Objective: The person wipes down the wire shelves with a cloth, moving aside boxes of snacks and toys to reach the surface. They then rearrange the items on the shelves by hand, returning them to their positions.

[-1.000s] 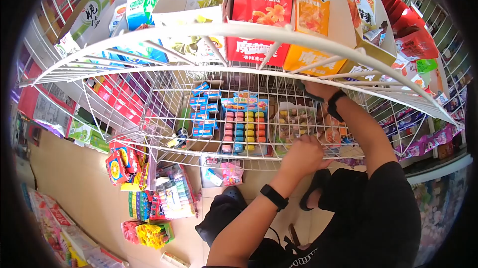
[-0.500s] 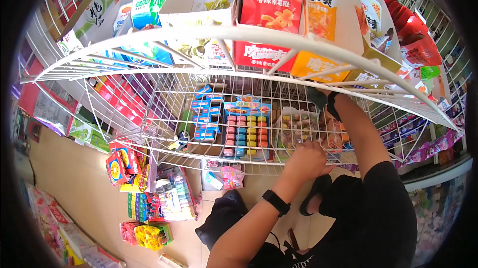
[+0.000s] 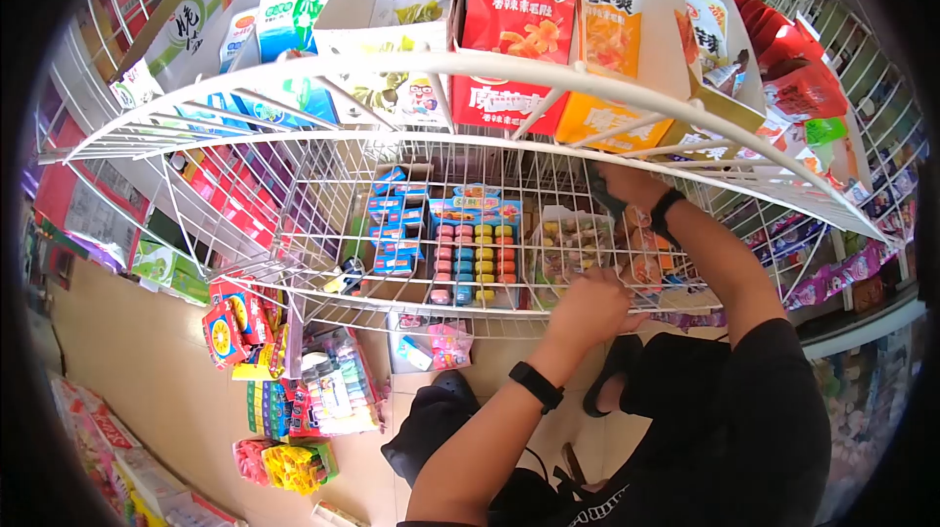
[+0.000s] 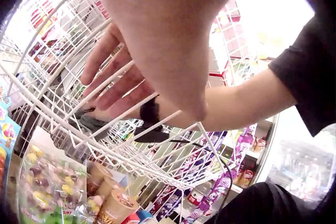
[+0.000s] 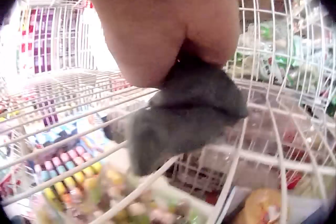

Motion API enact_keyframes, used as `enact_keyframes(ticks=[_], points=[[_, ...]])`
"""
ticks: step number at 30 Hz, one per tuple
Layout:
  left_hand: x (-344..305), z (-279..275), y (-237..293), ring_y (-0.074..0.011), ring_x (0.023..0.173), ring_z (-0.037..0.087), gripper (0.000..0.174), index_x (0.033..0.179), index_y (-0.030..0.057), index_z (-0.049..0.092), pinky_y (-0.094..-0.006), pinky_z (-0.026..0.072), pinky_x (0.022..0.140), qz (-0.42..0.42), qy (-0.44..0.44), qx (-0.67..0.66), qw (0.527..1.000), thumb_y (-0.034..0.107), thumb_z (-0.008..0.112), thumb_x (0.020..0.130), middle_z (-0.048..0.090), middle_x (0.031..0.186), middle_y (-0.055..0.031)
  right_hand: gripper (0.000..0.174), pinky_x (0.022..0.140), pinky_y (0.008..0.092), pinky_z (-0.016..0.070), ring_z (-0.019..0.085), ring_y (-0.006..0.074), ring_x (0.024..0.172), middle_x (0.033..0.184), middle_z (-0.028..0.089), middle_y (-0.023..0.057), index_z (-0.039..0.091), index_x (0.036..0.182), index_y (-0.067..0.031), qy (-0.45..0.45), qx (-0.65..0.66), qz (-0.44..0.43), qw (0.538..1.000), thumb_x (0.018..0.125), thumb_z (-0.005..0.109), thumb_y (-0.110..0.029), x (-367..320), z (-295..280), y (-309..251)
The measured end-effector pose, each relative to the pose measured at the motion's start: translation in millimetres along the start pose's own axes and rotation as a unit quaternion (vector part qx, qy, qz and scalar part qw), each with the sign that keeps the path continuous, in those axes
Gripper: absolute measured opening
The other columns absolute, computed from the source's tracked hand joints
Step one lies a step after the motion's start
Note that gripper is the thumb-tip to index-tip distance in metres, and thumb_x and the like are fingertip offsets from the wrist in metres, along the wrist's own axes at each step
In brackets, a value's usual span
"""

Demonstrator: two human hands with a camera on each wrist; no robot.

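In the head view, my left hand (image 3: 590,310) lies over the front rim of the lower wire basket (image 3: 460,310). The left wrist view shows its fingers (image 4: 118,85) bent over behind the white wires, with the thumb on the outer side. My right hand (image 3: 632,186) reaches inside the basket near its back and grips a dark grey cloth (image 3: 605,192). Close up in the right wrist view, the cloth (image 5: 189,113) hangs bunched below the hand (image 5: 168,19), over the wires. The right fingertips are hidden by the cloth.
The basket holds blue boxes (image 3: 397,233), a tray of coloured round sweets (image 3: 475,258), a clear bag of sweets (image 3: 573,243) and tubs (image 4: 116,205). Above stands a shelf of snack packets (image 3: 519,8). Packages (image 3: 338,380) lie on the floor at left.
My right hand and the cloth have shifted about at the back of the basket. My left hand has stayed on the front rim, while the head view has moved slightly.
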State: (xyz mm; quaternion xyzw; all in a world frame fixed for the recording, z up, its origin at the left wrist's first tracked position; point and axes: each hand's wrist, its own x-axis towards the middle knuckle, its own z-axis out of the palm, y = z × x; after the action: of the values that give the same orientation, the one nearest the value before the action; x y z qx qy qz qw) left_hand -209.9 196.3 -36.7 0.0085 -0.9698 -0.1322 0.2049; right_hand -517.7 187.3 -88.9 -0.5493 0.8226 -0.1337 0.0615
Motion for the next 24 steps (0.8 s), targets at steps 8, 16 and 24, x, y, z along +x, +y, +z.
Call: enact_keyframes(ticks=[8,16,24], points=[[0.1,-8.9,2.0,-0.0248,0.075,0.059,0.051,0.076,0.0058,0.068,-0.0385,0.049,0.06,-0.018,-0.034,-0.016,0.999,0.055,0.055,0.078,0.06,0.075,-0.01,0.029,0.085,0.0378,0.0461,0.059,0.027,0.099,0.102,0.064,0.0171,0.063,0.105,-0.0062,-0.049,0.036,0.007,0.998,0.082,0.061,-0.025,-29.0,-71.6,-37.1],[1.5,-6.6,1.8,-0.0277,0.072,0.06,0.062,0.071,-0.0027,0.064,-0.0386,0.0508,0.061,-0.015,0.012,0.03,0.999,0.058,0.055,0.078,0.058,0.072,-0.0133,0.026,0.081,0.0402,0.0459,0.058,0.0296,0.094,0.096,0.063,0.0165,0.064,0.096,-0.0045,0.196,-0.021,0.092,0.976,0.08,0.06,-0.024,52.7,22.8,-8.0],[0.5,5.4,-0.9,-0.0253,0.066,0.056,0.058,0.066,-0.0019,0.062,-0.0347,0.0492,0.058,0.013,0.024,0.002,1.0,0.055,0.059,0.076,0.055,0.069,-0.0124,0.023,0.077,0.0426,0.0456,0.057,0.0322,0.088,0.09,0.062,0.0159,0.064,0.087,-0.0028,0.198,-0.075,0.089,0.973,0.077,0.06,-0.023,80.2,43.0,-10.1]])
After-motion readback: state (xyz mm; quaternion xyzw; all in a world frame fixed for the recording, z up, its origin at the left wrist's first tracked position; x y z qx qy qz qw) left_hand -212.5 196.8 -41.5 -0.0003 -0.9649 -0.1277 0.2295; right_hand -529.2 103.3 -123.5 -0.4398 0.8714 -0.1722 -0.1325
